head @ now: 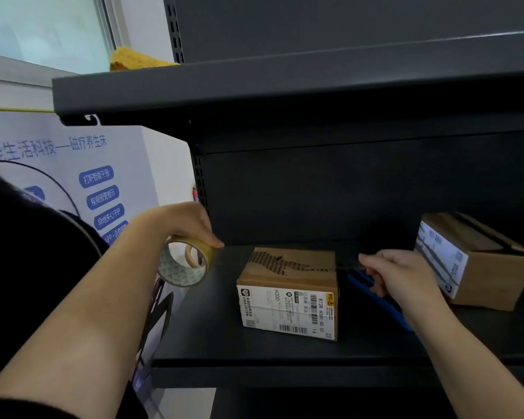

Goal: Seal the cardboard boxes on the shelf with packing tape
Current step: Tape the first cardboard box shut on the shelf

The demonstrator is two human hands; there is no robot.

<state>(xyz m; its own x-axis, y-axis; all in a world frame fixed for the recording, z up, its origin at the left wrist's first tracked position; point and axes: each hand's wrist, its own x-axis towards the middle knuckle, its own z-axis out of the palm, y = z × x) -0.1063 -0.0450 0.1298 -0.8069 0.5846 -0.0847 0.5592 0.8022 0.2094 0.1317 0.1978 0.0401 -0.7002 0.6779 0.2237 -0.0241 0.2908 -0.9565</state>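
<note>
A small cardboard box point(291, 285) with a white shipping label on its front stands in the middle of the dark shelf point(212, 334); its top is torn. My left hand point(191, 225) grips a roll of clear packing tape point(183, 263) at the shelf's left end. A strip of tape stretches from the roll across the box top to my right hand point(397, 272), which pinches the strip's end just right of the box. A second cardboard box point(472, 261), labelled on its left side, sits at the far right of the shelf.
A blue object point(372, 293) lies on the shelf under my right hand. An upper shelf point(254, 86) overhangs the work area, with a yellow cloth point(133, 58) on it. A white poster panel point(73, 176) stands to the left.
</note>
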